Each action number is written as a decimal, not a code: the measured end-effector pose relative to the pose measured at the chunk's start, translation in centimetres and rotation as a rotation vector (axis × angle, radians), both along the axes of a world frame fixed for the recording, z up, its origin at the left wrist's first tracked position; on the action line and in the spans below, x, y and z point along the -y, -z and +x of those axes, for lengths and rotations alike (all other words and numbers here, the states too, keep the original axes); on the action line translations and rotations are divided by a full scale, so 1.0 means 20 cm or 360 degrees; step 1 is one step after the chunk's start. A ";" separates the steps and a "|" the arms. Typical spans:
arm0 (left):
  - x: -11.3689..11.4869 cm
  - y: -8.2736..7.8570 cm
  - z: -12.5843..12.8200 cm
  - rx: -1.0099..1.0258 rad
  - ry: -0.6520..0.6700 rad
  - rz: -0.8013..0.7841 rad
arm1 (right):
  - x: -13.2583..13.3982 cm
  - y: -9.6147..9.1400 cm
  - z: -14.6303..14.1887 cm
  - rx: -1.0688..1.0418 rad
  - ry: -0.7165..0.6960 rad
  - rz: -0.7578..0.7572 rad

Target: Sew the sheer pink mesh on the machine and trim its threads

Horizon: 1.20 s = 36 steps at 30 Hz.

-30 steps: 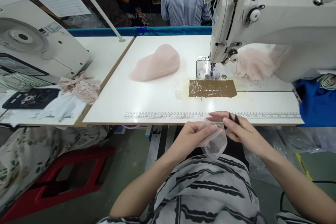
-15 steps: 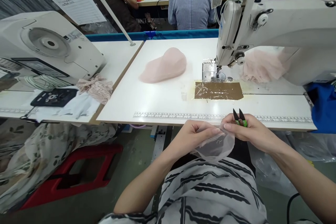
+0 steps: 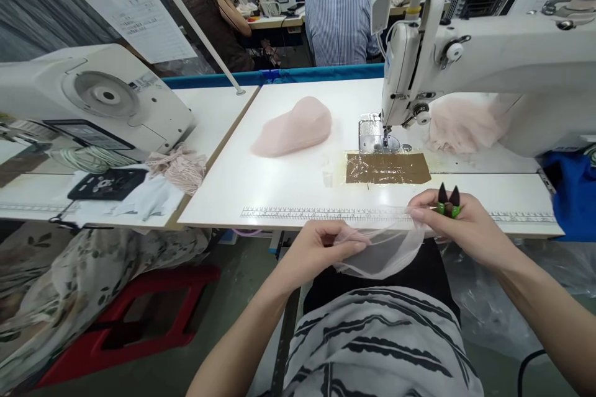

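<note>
A sheer pale-pink piece of fabric (image 3: 386, 251) stretches between my two hands just below the front edge of the white sewing table (image 3: 288, 183). My left hand (image 3: 316, 248) pinches its left end with closed fingers. My right hand (image 3: 454, 226) pinches the right end and also holds small thread snips (image 3: 447, 198), whose black tips point up out of the fist. Behind my hands stands the white sewing machine (image 3: 465, 62), with its needle over a brown taped patch (image 3: 386, 167).
A pink fabric mound (image 3: 294, 127) lies on the table, more pink fabric (image 3: 460, 121) under the machine arm. A second machine (image 3: 97, 99), cords and lace scraps (image 3: 179, 167) sit left. A red stool (image 3: 135, 316) is on the floor. Two people work at the back.
My hands have moved apart and risen towards the table edge, pulling the sheer fabric out wider. The snips' tips now stick up from my right hand. The view has tilted up.
</note>
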<state>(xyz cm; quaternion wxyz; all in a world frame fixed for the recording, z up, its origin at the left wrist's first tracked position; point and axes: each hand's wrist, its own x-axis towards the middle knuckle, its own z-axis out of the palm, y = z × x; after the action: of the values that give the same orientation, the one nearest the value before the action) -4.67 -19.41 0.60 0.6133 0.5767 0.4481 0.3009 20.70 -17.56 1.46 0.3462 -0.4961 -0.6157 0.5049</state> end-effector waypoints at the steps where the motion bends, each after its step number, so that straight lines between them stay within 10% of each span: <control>1: 0.01 -0.01 -0.01 -0.0027 -0.0116 0.0142 | -0.01 -0.01 0.01 0.0032 0.0021 0.0038; 6: 0.05 -0.03 -0.04 -0.0132 -0.0566 0.1390 | -0.04 -0.04 0.02 0.0000 0.0038 0.0298; 11: 0.07 -0.05 0.00 -0.0432 -0.0424 0.2287 | -0.07 -0.01 -0.03 -0.0178 0.0210 0.0432; 36: 0.09 0.04 0.05 0.0016 -0.0227 0.2218 | -0.18 -0.01 -0.10 -0.0644 0.0136 0.0165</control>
<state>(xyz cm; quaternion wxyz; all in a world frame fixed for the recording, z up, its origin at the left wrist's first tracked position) -3.61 -21.13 -0.14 0.0816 0.8032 0.1847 0.5604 18.68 -13.93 1.73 0.5090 -0.3917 -0.5372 0.5468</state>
